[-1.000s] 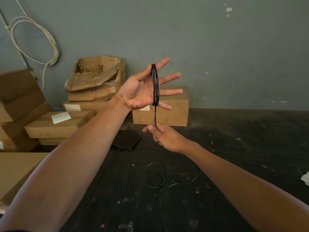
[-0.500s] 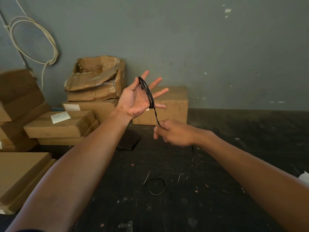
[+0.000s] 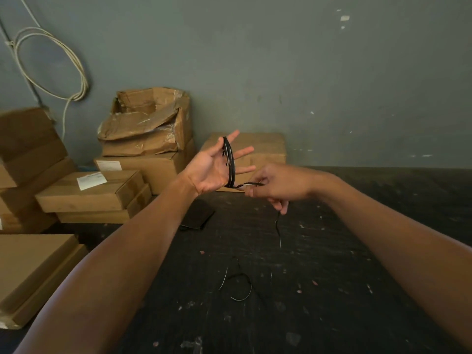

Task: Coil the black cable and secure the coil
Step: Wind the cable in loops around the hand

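The black cable [image 3: 230, 162] is wound in several loops around the spread fingers of my left hand [image 3: 213, 169], which is raised palm up. From the bottom of the coil a strand runs right into my right hand [image 3: 274, 183], which pinches it between thumb and fingers. Below that hand the cable hangs down and its loose tail [image 3: 238, 284] curls on the dark floor.
Stacked cardboard boxes [image 3: 97, 190] line the left side, and one box [image 3: 258, 149] stands against the grey wall behind my hands. A white cable loop [image 3: 51, 65] hangs on the wall. A flat black item [image 3: 196, 218] lies on the littered dark floor.
My left hand dropped and turned with the coil. My right hand moved from under the coil to its right, drawing the strand sideways. The tail on the floor shifted.
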Action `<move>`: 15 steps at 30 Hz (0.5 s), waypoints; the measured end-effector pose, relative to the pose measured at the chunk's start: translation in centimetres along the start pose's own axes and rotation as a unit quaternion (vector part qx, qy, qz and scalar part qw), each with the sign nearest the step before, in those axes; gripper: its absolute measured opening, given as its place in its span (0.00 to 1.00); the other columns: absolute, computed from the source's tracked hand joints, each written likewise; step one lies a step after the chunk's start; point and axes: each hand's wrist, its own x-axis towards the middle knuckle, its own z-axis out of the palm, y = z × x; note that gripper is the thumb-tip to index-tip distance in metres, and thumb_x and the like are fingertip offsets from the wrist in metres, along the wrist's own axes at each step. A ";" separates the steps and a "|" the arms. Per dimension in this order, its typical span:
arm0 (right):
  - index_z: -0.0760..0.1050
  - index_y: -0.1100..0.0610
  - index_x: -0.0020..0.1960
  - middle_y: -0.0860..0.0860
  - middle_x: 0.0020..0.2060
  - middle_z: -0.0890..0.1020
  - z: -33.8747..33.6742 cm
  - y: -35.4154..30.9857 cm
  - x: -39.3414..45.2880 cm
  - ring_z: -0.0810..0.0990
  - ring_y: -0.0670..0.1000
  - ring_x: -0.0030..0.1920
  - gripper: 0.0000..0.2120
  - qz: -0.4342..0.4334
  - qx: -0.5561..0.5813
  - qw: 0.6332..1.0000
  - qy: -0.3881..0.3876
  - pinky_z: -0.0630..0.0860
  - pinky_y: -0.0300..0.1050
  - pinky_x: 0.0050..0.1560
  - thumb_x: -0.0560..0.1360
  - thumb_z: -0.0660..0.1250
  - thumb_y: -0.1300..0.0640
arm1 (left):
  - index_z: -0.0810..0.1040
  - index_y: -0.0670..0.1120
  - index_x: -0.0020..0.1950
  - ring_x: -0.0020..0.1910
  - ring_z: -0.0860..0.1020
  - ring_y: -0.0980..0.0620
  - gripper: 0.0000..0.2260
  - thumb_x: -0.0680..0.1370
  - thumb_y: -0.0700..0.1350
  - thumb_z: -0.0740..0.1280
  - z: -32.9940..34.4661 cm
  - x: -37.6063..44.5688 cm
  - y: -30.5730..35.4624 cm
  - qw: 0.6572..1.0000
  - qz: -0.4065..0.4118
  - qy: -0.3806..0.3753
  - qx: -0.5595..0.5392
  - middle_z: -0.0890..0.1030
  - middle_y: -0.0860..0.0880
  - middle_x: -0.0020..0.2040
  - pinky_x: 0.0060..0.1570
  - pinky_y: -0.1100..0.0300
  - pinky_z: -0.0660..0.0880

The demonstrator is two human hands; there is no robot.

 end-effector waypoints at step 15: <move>0.73 0.52 0.49 0.45 0.35 0.78 -4.0 -0.1 0.9 0.74 0.44 0.34 0.10 -0.107 -0.171 0.959 0.197 0.67 0.42 0.34 0.73 0.73 0.56 | 0.69 0.66 0.72 0.71 0.70 0.36 0.19 0.81 0.62 0.54 -0.9 -1.7 -3.8 0.961 -0.178 -0.119 0.173 0.74 0.49 0.73 0.66 0.21 0.48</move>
